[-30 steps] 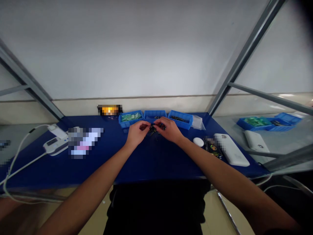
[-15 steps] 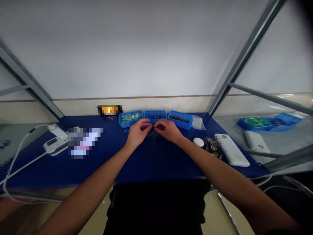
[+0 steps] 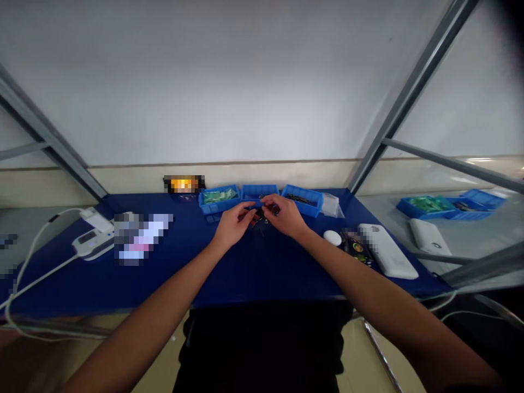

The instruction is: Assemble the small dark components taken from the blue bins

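My left hand and my right hand meet fingertip to fingertip over the far middle of the blue table. Both pinch a small dark part with thin wire leads; what it is stays too small to make out. Just behind the hands stand three blue bins: a left bin with green boards, a middle bin and a right bin with dark parts.
A clear plastic bag lies beside the right bin. To the right lie a white round puck and a white device. A white box with cables sits at left. Metal frame bars flank the table.
Both hands have shifted slightly farther from me and closer together, lifting the small dark part toward the middle bin.
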The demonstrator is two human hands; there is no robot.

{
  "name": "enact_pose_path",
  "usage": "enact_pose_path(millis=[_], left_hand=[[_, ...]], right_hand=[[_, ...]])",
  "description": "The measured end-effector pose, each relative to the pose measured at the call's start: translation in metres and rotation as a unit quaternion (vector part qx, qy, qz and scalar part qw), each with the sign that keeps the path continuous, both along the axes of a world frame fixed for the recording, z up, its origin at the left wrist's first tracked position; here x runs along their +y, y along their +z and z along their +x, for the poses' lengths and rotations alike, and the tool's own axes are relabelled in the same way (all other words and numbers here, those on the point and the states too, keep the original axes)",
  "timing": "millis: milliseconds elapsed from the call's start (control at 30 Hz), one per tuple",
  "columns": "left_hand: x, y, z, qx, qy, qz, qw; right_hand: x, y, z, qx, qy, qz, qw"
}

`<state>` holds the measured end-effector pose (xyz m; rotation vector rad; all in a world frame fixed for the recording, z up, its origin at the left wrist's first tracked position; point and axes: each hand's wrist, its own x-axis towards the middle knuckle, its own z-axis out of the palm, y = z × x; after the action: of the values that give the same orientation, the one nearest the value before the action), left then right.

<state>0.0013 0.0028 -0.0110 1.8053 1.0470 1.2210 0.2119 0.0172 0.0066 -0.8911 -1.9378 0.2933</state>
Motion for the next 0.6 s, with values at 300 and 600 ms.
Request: enact_pose_path(millis=[300,600], left_hand=[[0.0023,-0.0014,-0.0012,0.051,0.005,0.061,0.997],[0.0033,0.0006,-0.0035,-0.004,0.057,0.026,0.998]], right_hand=[[0.0007,-0.0035,-0.0025,0.005,0.058,-0.002,0.998],[-0.0006,-0.0025,-0.0023,-0.02,0.072,-0.01,0.997]])
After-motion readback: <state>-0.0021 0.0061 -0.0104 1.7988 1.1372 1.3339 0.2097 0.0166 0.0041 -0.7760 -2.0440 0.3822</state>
